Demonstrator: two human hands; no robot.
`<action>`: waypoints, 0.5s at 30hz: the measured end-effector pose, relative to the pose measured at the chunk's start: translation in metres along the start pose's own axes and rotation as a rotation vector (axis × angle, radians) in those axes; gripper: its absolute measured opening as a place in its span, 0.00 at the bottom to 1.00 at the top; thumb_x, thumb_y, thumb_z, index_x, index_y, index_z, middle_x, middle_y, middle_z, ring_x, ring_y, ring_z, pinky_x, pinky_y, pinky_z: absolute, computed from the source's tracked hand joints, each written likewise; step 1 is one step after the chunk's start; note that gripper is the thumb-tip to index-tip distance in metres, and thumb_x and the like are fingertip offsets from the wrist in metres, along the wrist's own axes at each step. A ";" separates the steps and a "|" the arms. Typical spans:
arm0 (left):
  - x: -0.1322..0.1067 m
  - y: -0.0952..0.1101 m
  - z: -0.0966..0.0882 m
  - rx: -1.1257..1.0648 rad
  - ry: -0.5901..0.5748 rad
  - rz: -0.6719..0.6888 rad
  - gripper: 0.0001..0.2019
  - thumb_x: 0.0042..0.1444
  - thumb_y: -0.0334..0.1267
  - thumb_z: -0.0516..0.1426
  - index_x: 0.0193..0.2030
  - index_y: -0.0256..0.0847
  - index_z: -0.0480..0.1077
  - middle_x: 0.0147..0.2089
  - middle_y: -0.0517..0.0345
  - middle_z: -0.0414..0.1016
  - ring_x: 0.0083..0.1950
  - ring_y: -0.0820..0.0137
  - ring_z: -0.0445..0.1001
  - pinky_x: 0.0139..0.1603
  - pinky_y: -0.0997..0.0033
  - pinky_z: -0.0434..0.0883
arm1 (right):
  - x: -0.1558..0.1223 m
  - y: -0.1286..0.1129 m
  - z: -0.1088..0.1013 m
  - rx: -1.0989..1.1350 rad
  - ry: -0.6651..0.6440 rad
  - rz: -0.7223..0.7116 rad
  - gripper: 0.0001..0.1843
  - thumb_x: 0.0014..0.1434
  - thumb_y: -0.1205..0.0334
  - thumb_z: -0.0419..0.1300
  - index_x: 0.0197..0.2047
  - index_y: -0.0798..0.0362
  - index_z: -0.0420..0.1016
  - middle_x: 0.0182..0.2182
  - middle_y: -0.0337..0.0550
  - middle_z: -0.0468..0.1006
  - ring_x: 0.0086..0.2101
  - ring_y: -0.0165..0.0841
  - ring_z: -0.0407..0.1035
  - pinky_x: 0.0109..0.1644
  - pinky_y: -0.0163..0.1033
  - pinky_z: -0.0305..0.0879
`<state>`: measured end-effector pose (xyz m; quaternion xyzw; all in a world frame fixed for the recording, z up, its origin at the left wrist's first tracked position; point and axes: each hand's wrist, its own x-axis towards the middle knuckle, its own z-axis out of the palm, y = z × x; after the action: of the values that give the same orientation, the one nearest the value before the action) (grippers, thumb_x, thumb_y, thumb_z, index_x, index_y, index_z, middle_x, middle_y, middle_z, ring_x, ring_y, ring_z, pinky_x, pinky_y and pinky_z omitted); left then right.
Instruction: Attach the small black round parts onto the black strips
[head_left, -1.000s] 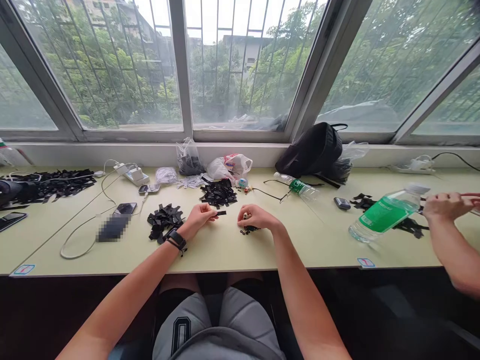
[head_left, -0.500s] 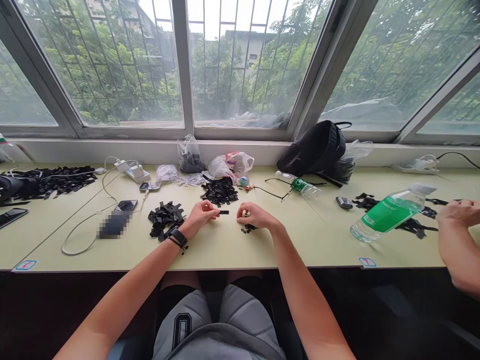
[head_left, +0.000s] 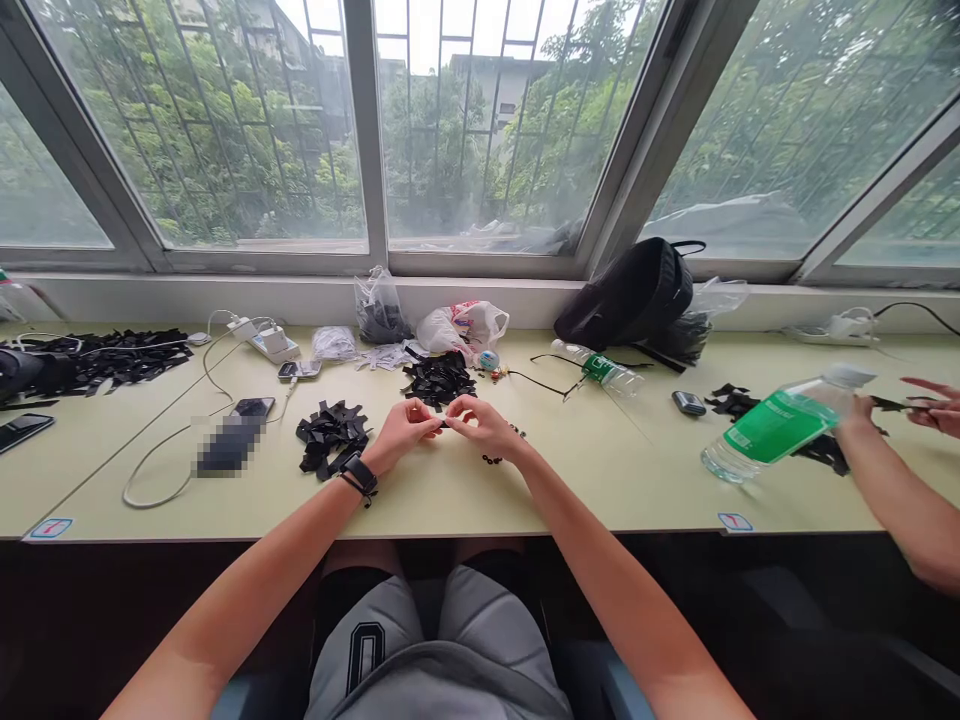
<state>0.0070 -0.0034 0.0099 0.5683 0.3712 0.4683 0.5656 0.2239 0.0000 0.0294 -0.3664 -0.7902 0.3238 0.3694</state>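
My left hand [head_left: 401, 435] pinches a short black strip [head_left: 444, 423], mostly hidden by the fingers. At the strip's free end my right hand [head_left: 480, 428] is closed, its fingertips meeting those of the left; whatever is in its pinch is too small to make out. Small black rings [head_left: 493, 460] lie on the table under and beside my right wrist. Just beyond my hands sits a heap of black strips [head_left: 439, 378]. Another pile of black pieces [head_left: 332, 438] is left of my left hand.
Eyeglasses [head_left: 551, 382] and a lying bottle [head_left: 606, 374] are to the right, near a black bag [head_left: 630, 305]. A larger green-labelled bottle [head_left: 780, 425] tilts before a co-worker's hands [head_left: 941, 408]. Phones and cables [head_left: 127, 490] occupy the left; plastic bags [head_left: 461, 328] line the back.
My right hand has moved left from the small rings to meet the left hand at the black strip. The left hand has stayed nearly still. The co-worker's arms have shifted.
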 end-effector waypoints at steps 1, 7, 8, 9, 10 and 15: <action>0.000 0.000 0.000 -0.008 -0.007 0.002 0.22 0.47 0.48 0.74 0.32 0.40 0.68 0.31 0.55 0.81 0.37 0.63 0.83 0.40 0.66 0.77 | 0.001 0.001 0.003 0.016 -0.015 0.008 0.14 0.66 0.48 0.62 0.42 0.51 0.77 0.40 0.44 0.79 0.41 0.37 0.73 0.46 0.43 0.71; 0.000 0.001 -0.001 -0.067 -0.034 0.014 0.22 0.46 0.48 0.74 0.32 0.39 0.68 0.32 0.56 0.81 0.37 0.65 0.82 0.42 0.66 0.77 | 0.000 0.008 0.010 0.059 -0.031 0.041 0.16 0.65 0.46 0.63 0.40 0.51 0.75 0.37 0.43 0.79 0.37 0.36 0.72 0.43 0.42 0.70; 0.000 0.001 -0.001 -0.070 -0.039 0.015 0.22 0.47 0.48 0.74 0.32 0.39 0.69 0.33 0.55 0.81 0.37 0.66 0.82 0.42 0.66 0.76 | 0.000 0.008 0.010 0.071 -0.020 0.047 0.17 0.64 0.45 0.63 0.40 0.51 0.75 0.36 0.42 0.78 0.36 0.35 0.72 0.41 0.41 0.70; 0.001 0.001 -0.001 -0.072 -0.047 0.017 0.21 0.47 0.48 0.74 0.32 0.39 0.69 0.33 0.55 0.82 0.38 0.66 0.82 0.43 0.67 0.76 | 0.000 0.009 0.010 0.092 -0.014 0.054 0.18 0.64 0.44 0.64 0.41 0.51 0.75 0.35 0.41 0.78 0.34 0.34 0.71 0.38 0.40 0.69; 0.001 0.001 -0.002 -0.073 -0.055 0.018 0.21 0.47 0.47 0.74 0.32 0.39 0.69 0.34 0.55 0.82 0.38 0.66 0.82 0.43 0.68 0.75 | 0.000 0.009 0.010 0.120 -0.015 0.065 0.19 0.63 0.43 0.65 0.42 0.51 0.75 0.34 0.41 0.78 0.33 0.33 0.70 0.36 0.39 0.68; 0.001 0.000 -0.004 -0.071 -0.093 0.034 0.21 0.47 0.47 0.75 0.33 0.38 0.70 0.36 0.55 0.82 0.38 0.68 0.80 0.42 0.68 0.74 | -0.001 0.006 0.009 0.266 -0.088 0.140 0.22 0.61 0.40 0.66 0.44 0.51 0.76 0.33 0.41 0.78 0.30 0.32 0.72 0.32 0.37 0.70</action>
<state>0.0035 -0.0014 0.0101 0.5755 0.3179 0.4637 0.5938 0.2191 0.0002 0.0193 -0.3538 -0.7284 0.4663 0.3561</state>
